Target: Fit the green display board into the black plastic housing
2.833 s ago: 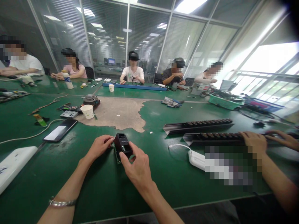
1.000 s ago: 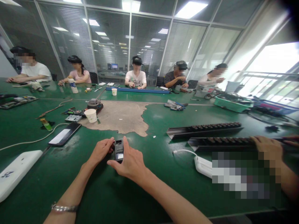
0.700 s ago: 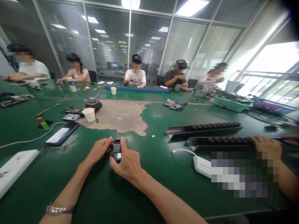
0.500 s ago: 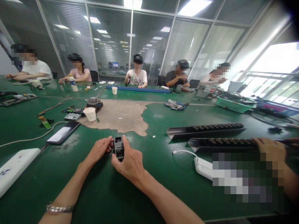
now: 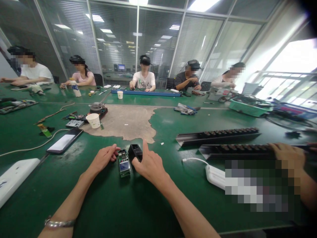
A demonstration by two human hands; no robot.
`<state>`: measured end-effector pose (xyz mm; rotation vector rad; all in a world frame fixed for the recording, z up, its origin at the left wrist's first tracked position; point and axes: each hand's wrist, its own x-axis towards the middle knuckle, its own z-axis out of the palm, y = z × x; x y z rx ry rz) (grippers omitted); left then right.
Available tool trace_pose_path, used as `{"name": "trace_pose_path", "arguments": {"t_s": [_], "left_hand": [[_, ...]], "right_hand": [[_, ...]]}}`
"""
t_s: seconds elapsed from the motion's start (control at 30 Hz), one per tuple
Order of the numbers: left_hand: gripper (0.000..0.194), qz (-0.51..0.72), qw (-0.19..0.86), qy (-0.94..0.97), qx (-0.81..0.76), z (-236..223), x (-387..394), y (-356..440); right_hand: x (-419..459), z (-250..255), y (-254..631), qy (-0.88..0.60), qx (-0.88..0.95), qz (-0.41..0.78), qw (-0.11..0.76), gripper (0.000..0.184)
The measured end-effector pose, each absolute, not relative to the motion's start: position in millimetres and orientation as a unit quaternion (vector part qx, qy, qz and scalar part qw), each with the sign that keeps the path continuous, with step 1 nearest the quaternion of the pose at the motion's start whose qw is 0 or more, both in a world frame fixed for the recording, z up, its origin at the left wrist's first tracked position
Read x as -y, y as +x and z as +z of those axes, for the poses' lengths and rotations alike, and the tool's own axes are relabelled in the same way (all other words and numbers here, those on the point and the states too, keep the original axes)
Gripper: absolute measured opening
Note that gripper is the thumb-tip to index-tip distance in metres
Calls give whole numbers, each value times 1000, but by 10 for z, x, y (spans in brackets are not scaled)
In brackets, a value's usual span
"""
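Note:
On the green table lies a small circuit board (image 5: 124,164) with a little screen and green edges. Just to its right is a black plastic housing (image 5: 135,151) with openings in its end. My right hand (image 5: 152,163) grips this housing between the thumb and the fingers, and its index finger points forward. My left hand (image 5: 105,159) rests beside the upper left of the board, fingers loosely bent and slightly apart, with nothing visible in them.
A phone (image 5: 65,141), a white power bank (image 5: 18,178) and a paper cup (image 5: 93,120) stand to the left. Two black slotted rails (image 5: 218,135) lie on the right, where another person's hand (image 5: 288,155) touches the nearer one. Several people sit across the table.
The board, earlier inside the housing, now lies separate on the table. My right hand has moved slightly right with the housing. My left hand has barely moved.

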<state>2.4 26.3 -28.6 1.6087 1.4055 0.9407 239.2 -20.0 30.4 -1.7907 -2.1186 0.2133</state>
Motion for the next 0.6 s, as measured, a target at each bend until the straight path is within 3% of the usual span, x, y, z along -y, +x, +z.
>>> {"name": "trace_pose_path", "arguments": {"t_s": [0.17,0.43,0.6], "left_hand": [[63,367,402,630,-553,-312,-278,16],[62,374,406,632,-544,-272,-256,38],[61,381,401,638,-536,-234,-220,52]], "right_hand": [[216,309,2405,-624,761,80,157,79],[335,527,2305,-586,737,113,318,62],[459,475,2102,-563,760,100,311,65]]}}
